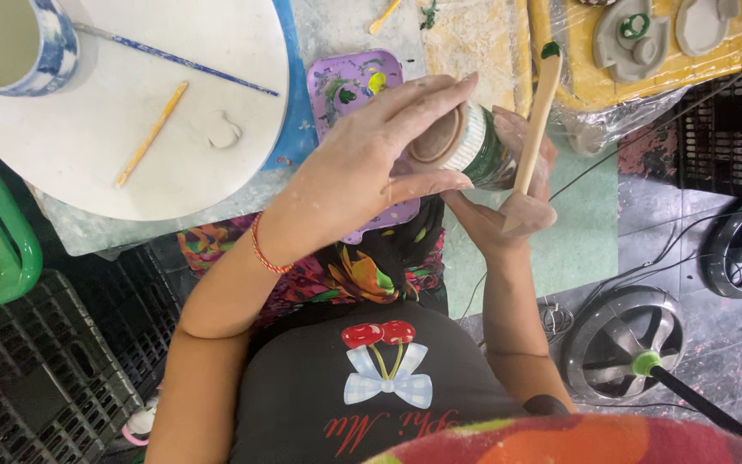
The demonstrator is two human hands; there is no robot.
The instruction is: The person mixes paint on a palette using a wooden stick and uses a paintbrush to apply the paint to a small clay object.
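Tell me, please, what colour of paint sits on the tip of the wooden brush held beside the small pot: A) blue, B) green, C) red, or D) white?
B: the brush in the right hand ends in a green tip, up by the yellow sheet, while the left hand grips the pot.

A white round board (130, 103) is seen far left, with a blue-patterned cup (19, 43), a blue brush (173, 60) and a yellow stick (152, 133) laid on it. A purple paint palette (345, 86) is set just right of it. Clay pieces (637, 34) lie far right on yellow plastic, and two wheels (629, 339) are seen near right.
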